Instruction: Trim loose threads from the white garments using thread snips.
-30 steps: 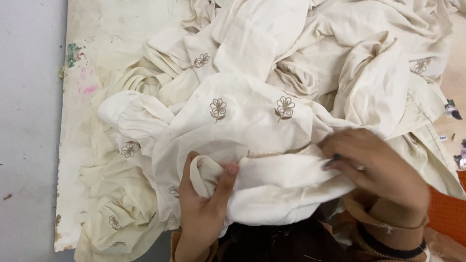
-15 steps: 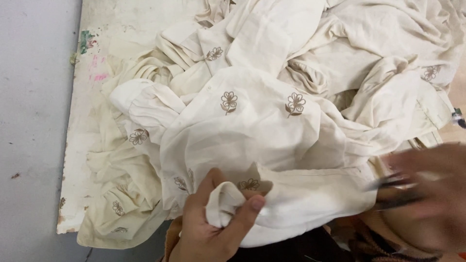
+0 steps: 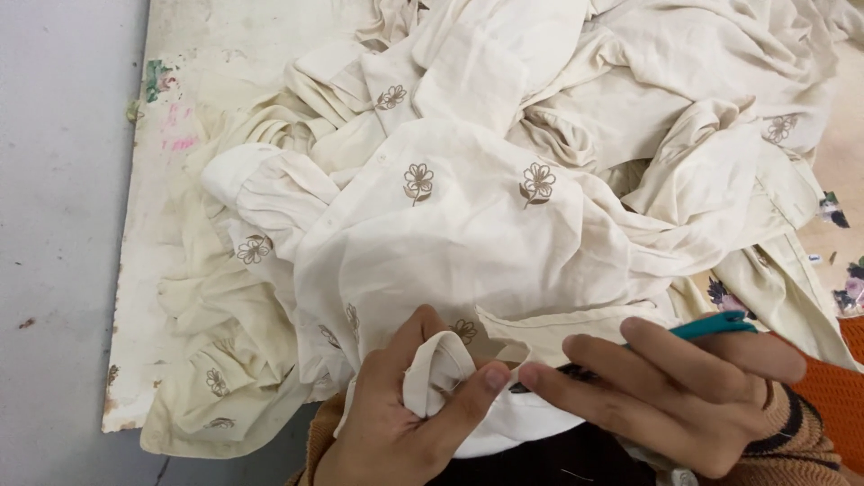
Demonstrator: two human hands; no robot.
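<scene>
Two bare hands, no gloves or rings seen. Left hand: brown-orange knit sleeve at the wrist, mostly cut off by the frame edge. Right hand: ribbed orange-tan knit cuff with dark stripes, brighter orange sleeve above it. Fingers have short, plain, unpainted nails. Dark garment shows at lap level.

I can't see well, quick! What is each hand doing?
Left hand: closed, pinching a fold of cream cloth.
Right hand: closed around a teal-handled tool, fingers on the cloth.
</scene>
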